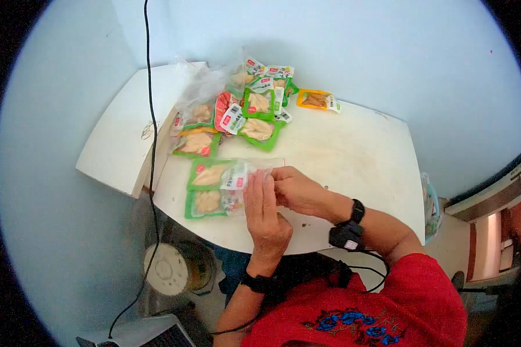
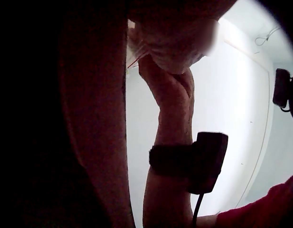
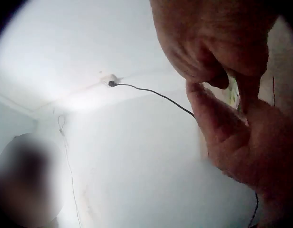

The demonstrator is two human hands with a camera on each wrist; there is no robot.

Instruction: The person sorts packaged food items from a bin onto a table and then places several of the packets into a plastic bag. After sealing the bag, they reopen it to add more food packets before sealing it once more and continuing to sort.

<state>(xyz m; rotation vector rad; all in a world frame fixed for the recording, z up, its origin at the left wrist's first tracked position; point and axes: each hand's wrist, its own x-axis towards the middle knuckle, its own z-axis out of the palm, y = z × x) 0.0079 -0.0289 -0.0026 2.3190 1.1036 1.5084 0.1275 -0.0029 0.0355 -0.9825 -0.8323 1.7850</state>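
Note:
A clear plastic bag [image 1: 248,169] with a red line at its mouth lies at the table's front left. Inside it are two green-edged food packs [image 1: 207,202], showing pale pieces through their windows. My left hand [image 1: 266,222] holds the bag near its mouth, fingers extended across the plastic and thumb apart from them. Close beside it, my right hand [image 1: 298,188] pinches the bag's mouth edge. In the right wrist view, the right hand [image 3: 213,35] meets the left hand [image 3: 255,147] at the fingertips. The left wrist view is dark and shows the red line [image 2: 136,61] by the fingers.
More green-edged packs [image 1: 259,130] are heaped at the back left, with crumpled clear plastic [image 1: 205,84] beside them. A yellow pack [image 1: 315,99] lies at the table's back edge. A black cable [image 1: 152,144] hangs on the left. Below stands a round white-topped stool [image 1: 165,269].

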